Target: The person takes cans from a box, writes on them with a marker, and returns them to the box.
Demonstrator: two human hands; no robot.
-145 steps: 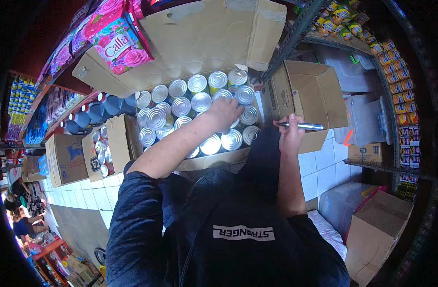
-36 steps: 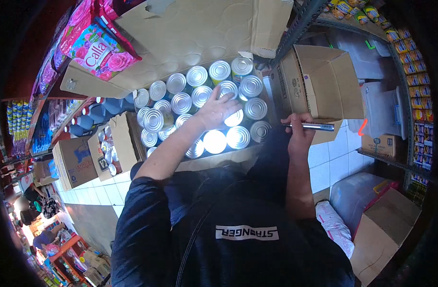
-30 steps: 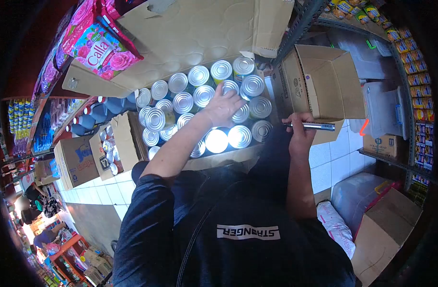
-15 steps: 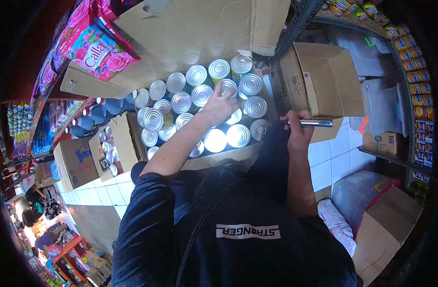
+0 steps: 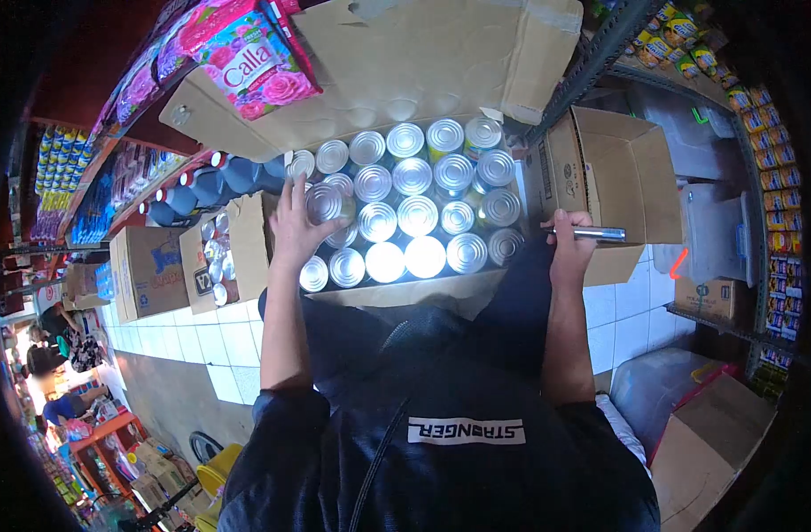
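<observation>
An open cardboard box [image 5: 459, 288] in front of me holds several rows of silver-topped cans [image 5: 412, 176]. My left hand [image 5: 296, 226] is at the box's left end, thumb and fingers spread around the side of a can [image 5: 326, 203] that stands higher than its neighbours. My right hand [image 5: 572, 239] is beside the box's right end, its fingers closed on a silver and dark pen [image 5: 600, 233] that points right.
An empty-looking open carton [image 5: 631, 168] stands at the right. Left are dark bottles [image 5: 206, 186], a carton of cans [image 5: 249, 239] and another carton [image 5: 153, 270]. A pink Calla pack [image 5: 255, 66] hangs over the upper left flap. People [image 5: 69, 403] are far left.
My left hand has moved left from the middle cans to the raised can at the left end. My right hand still holds the pen. The view has shifted, so the box appears farther right.
</observation>
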